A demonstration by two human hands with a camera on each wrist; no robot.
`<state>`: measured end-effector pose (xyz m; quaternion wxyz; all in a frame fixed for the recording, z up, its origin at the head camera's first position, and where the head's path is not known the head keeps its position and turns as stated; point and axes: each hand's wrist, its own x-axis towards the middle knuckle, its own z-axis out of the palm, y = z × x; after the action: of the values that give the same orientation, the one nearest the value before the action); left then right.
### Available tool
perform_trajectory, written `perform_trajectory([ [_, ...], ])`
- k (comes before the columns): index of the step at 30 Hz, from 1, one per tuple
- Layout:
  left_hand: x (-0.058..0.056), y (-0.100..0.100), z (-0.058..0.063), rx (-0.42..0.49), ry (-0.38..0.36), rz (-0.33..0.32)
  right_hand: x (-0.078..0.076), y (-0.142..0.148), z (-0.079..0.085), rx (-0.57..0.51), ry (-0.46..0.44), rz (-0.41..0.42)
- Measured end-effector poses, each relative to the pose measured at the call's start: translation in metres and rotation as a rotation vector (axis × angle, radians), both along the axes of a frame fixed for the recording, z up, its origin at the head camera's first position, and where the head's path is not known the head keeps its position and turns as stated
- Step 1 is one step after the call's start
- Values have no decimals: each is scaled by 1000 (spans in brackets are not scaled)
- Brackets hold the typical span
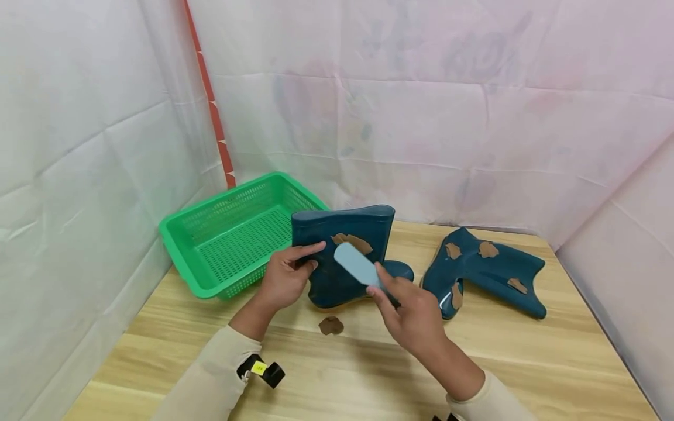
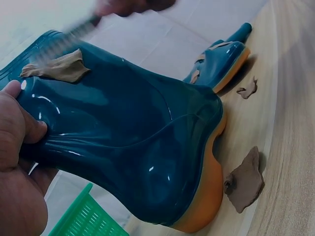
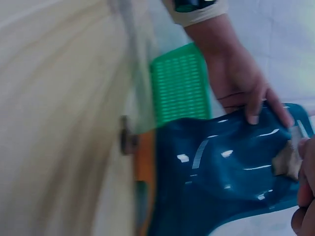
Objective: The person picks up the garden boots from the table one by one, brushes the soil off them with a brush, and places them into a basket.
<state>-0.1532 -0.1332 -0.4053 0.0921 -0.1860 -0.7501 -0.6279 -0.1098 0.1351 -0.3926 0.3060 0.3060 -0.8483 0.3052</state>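
Observation:
A dark teal rubber boot [image 1: 337, 280] stands upright on the table. My left hand [image 1: 284, 278] grips the side of its shaft, thumb and fingers around the edge. A brown, mud-like patch [image 1: 358, 242] clings near the top of the shaft. In my right hand [image 1: 418, 313] is a light-blue scrub brush [image 1: 355, 263], held by its handle, its head right at the patch. Blurred bristles [image 2: 56, 46] show over the patch in the left wrist view. The boot's orange sole [image 2: 206, 191] faces the tabletop.
The other teal boot [image 1: 500, 278] lies on its side at the right, with several brown patches. A loose brown piece [image 1: 331, 325] is on the wooden table [image 1: 295, 368] in front of the upright boot. Behind my left hand sits a green perforated basket [image 1: 210, 295]. White sheeting surrounds the table.

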Motion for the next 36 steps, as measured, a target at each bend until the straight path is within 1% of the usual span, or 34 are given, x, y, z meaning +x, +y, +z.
perform_trajectory([
  [1,0,0,0,2,1,0,-2,-1,2,-17,20,1],
  [3,1,-1,0,11,4,-5,-4,-3,3,-8,5,-19],
  [7,2,0,0,9,-6,-22,-1,-2,-2,91,-121,-59],
  [9,1,0,-1,4,-6,-24,2,0,-3,110,-141,-52],
  [11,1,0,-1,5,-1,-19,3,1,-1,76,-109,-30],
  [14,1,-1,0,20,18,-14,-2,1,5,2,-20,-9],
  [16,1,-1,0,31,28,-15,-5,0,7,-14,-3,-13],
  [17,2,-1,1,33,29,-17,-6,-2,6,-2,-6,-19],
  [21,2,0,0,18,14,-24,-3,-3,-1,92,-116,-40],
  [23,2,0,0,8,0,-20,1,-2,-4,118,-143,-40],
  [24,2,1,0,6,-3,-20,2,-1,-4,113,-142,-35],
  [26,2,1,1,9,-4,-14,3,1,-3,75,-95,-18],
  [29,2,0,2,17,8,-8,-2,2,2,-5,10,-2],
  [31,2,-1,2,20,15,-5,-5,1,4,-24,26,-9],
  [33,2,-1,2,22,13,-7,-5,0,3,8,-23,-29],
  [36,2,0,1,13,0,-3,-1,-1,-2,95,-141,-42],
])
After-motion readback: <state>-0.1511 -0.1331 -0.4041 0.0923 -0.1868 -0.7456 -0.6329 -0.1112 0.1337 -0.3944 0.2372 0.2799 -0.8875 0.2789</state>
